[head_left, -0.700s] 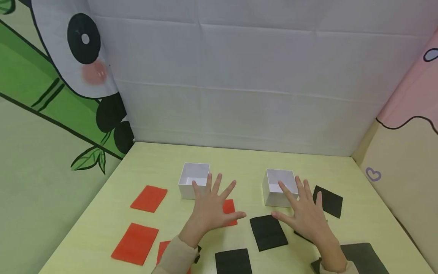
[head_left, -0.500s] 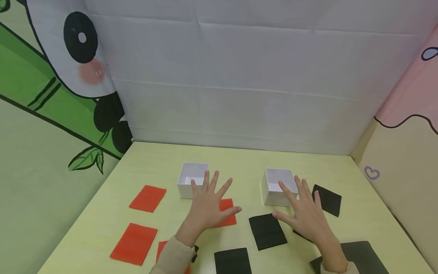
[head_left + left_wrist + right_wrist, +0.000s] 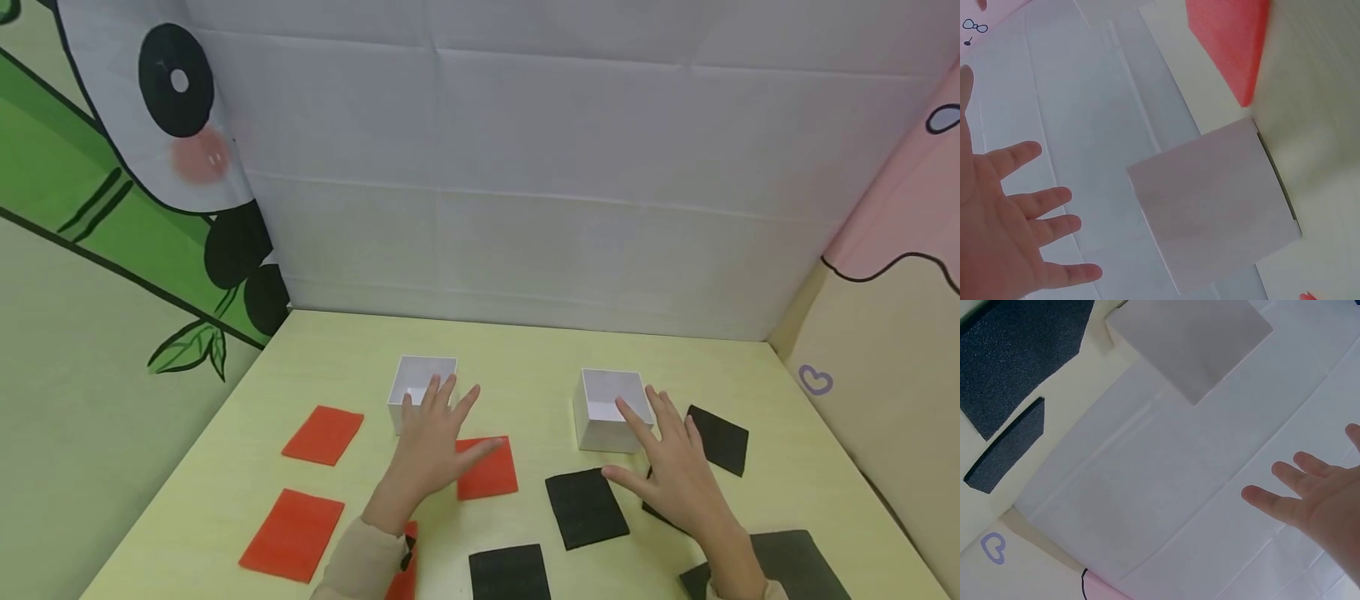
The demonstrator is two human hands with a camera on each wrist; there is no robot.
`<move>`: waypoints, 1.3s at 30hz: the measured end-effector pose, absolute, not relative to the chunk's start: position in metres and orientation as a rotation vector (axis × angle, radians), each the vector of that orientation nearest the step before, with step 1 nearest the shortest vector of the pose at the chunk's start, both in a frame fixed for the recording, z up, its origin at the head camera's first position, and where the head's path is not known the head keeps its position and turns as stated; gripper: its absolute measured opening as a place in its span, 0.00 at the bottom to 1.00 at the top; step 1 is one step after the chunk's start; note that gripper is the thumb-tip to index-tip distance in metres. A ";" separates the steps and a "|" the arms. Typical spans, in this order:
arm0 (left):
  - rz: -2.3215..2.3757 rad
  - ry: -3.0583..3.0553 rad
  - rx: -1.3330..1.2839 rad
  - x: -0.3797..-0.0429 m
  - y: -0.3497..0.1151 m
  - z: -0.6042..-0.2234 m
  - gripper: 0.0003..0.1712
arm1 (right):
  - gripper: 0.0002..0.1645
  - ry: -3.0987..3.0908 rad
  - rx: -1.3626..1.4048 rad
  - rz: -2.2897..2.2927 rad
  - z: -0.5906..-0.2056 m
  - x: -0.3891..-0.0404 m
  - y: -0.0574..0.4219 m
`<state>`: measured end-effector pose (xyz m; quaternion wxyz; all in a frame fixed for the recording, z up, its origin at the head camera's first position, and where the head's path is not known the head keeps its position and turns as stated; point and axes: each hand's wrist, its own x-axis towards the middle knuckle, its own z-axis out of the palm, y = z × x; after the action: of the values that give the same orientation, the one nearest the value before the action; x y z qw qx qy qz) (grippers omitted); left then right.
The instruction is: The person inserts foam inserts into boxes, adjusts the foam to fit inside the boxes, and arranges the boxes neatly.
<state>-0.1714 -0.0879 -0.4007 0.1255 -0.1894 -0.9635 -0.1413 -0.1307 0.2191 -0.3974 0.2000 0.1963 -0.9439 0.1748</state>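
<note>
My left hand (image 3: 427, 450) hovers with fingers spread, holding nothing, in front of the left white open-topped box (image 3: 423, 369); its fingertips overlap the box in the head view. Close to its thumb lies a red foam-like square (image 3: 489, 477). My right hand (image 3: 675, 471), also spread and holding nothing, is above the table beside the right white box (image 3: 606, 435). Black squares lie near it: one (image 3: 588, 512) left of the thumb, one (image 3: 720, 442) to the right, another partly hidden beneath the hand. The left wrist view shows the left hand (image 3: 1016, 237) apart from the box (image 3: 1213, 206).
More red squares lie at left (image 3: 322, 435) and front left (image 3: 292, 535); one (image 3: 402, 579) is partly covered by the left sleeve. A black square (image 3: 510, 573) lies at the front, a larger dark piece (image 3: 798, 562) by the right forearm. A white sheet (image 3: 525, 192) hangs behind the table.
My left hand has moved left and slightly down, uncovering more of the middle red square. My right hand has barely shifted. The head view has moved slightly.
</note>
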 end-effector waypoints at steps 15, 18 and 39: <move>-0.473 -2.784 -0.400 -0.179 -0.118 -0.404 0.38 | 0.50 -2.584 0.585 0.520 -0.400 -0.130 0.219; -0.496 -2.778 -0.365 -0.181 -0.125 -0.404 0.37 | 0.50 -2.576 0.592 0.527 -0.400 -0.130 0.219; -1.004 -2.804 -0.128 -0.206 -0.163 -0.415 0.35 | 0.48 -2.587 0.658 0.821 -0.397 -0.123 0.215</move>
<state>-0.2059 -0.1634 -0.4150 0.0803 -0.0429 -0.9376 -0.3356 -0.1226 0.2152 -0.3967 0.1735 0.2321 -0.9123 0.2894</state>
